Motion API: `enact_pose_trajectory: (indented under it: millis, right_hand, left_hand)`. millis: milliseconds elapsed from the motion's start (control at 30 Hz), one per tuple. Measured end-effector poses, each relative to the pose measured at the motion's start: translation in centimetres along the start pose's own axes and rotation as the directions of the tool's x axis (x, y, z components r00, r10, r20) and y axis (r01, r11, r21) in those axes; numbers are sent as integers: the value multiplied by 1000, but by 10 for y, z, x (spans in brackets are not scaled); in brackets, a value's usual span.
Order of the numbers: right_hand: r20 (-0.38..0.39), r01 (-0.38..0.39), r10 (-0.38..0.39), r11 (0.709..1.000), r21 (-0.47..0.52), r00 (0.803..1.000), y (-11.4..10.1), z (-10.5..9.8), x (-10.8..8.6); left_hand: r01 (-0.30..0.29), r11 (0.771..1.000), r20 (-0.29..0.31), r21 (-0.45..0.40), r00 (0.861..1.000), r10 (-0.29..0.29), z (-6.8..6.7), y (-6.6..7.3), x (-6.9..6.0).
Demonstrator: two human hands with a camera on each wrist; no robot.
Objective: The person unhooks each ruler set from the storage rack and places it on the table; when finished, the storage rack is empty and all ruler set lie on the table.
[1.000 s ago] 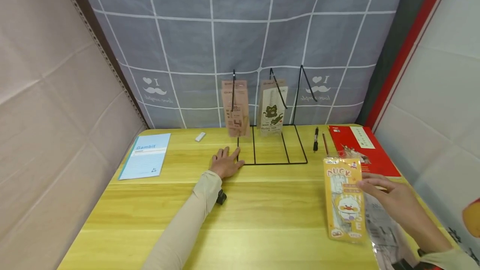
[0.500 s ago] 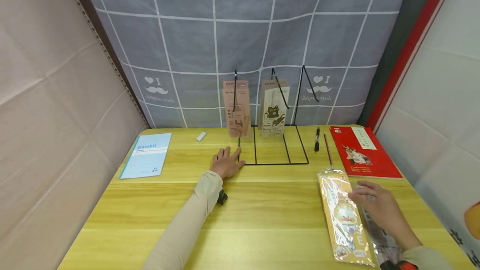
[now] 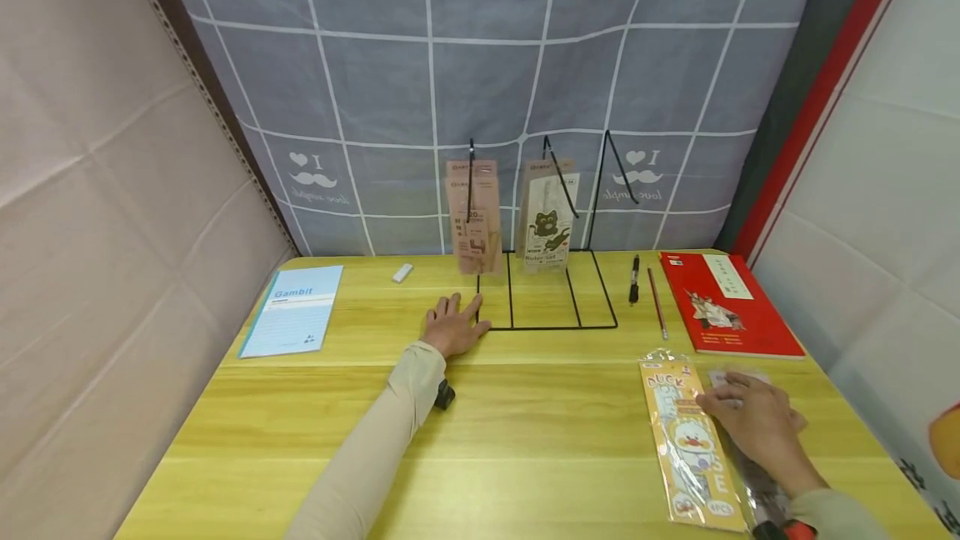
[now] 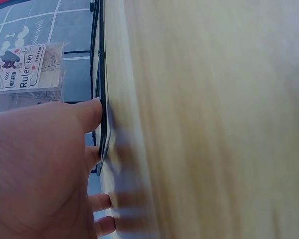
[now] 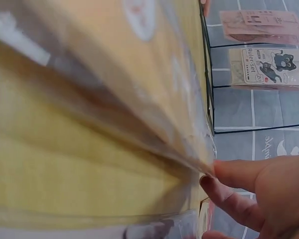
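My left hand [image 3: 452, 332] lies with fingers spread on the table, its thumb touching the front left corner of the base of a black wire display rack [image 3: 546, 327]. At the right, my right hand [image 3: 753, 423] pinches the edge of a yellow duck-printed ruler-set packet [image 3: 692, 444] in a clear sleeve. In the right wrist view, thumb and index finger [image 5: 229, 199] meet at that packet's edge, which is lifted off the wood. Beneath that hand lies another clear packet [image 3: 750, 473], partly hidden. A pink packet [image 3: 472, 219] and a cat-printed ruler-set packet [image 3: 550, 219] hang on the rack's hooks.
The rack's right hook [image 3: 621, 167] carries nothing. Right of the rack lie a black pen [image 3: 634, 280], a pencil [image 3: 657, 304] and a red book [image 3: 727, 307]. A light blue notebook [image 3: 292, 312] and a white eraser [image 3: 402, 273] lie to the left.
The duck packet came down from upright to lying near the table's right front. My right hand moved left with it, uncovering the pencil and red book. The left hand stayed put.
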State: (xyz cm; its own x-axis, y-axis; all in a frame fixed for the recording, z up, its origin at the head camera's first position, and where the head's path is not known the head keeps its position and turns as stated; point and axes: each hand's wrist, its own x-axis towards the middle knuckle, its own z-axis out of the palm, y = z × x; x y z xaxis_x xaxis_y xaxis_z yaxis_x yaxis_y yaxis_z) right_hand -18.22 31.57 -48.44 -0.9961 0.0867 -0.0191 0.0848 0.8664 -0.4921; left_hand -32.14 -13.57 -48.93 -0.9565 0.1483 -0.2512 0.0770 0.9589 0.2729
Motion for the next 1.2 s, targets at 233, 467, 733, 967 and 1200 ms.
enact_pose_trajectory:
  millis: [233, 467, 733, 967, 1200]
  right_hand:
    - [49, -65, 66, 998, -21, 997, -2, -1, -1]
    - [6, -51, 51, 998, -32, 999, -5, -3, -3]
    - [-7, -15, 15, 999, 37, 1000, -27, -30, 12]
    - [37, 10, -19, 972, 233, 999, -74, -54, 44]
    - [7, 109, -121, 915, 390, 993, -122, -65, 87]
  left_hand:
    - [2, 1000, -1, -4, 1000, -2, 5, -5, 7]
    - [-9, 1000, -18, 12, 1000, 9, -3, 1, -5]
    - [-21, 1000, -23, 5, 1000, 21, -4, 1, -9]
    - [-18, 1000, -31, -7, 999, 18, -3, -2, -9]
    - [-18, 1000, -30, -17, 999, 18, -5, 2, -12]
